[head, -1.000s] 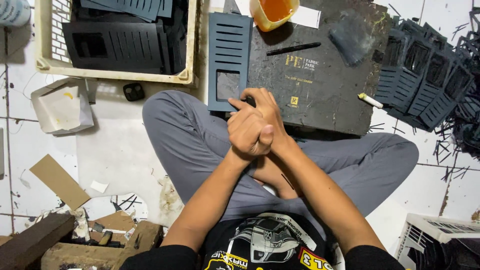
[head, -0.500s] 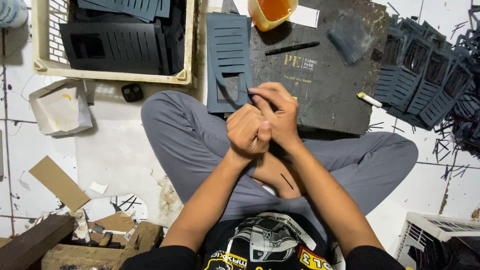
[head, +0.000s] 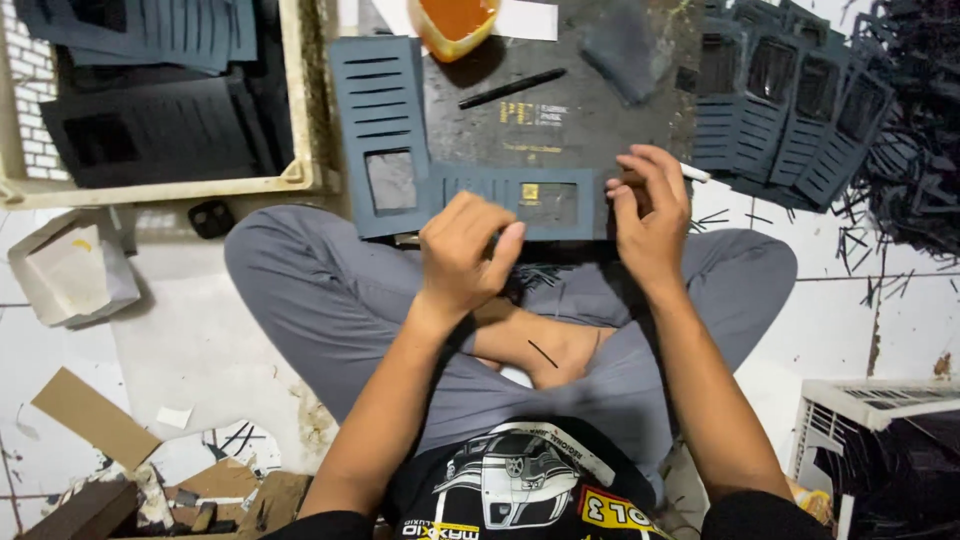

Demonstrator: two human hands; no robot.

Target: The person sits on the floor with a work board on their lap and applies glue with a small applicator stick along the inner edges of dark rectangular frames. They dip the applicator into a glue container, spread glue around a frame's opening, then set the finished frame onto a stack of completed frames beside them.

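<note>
A dark blue-grey slotted card [head: 520, 200] with a square window lies crosswise on the near edge of the black cutting board [head: 580, 120]. My left hand [head: 465, 255] grips its left part, fingers curled over the lower edge. My right hand [head: 650, 215] pinches its right end, thumb and fingers on the card. A second slotted card [head: 385, 130] lies lengthwise at the board's left side, touching the first. Both hands are above my crossed legs in grey trousers [head: 320, 300].
An orange cup [head: 455, 20], a black pen-like tool [head: 512, 88] and a grey pad [head: 620, 45] lie on the board. A cream crate [head: 300, 175] of stacked cards stands left. Overlapping cards [head: 780, 110] and black offcuts [head: 910, 150] lie right. A white crate [head: 880, 410] stands lower right.
My hands were clasped together over my lap. They have moved apart, and a slotted card now lies crosswise between them on the board's near edge.
</note>
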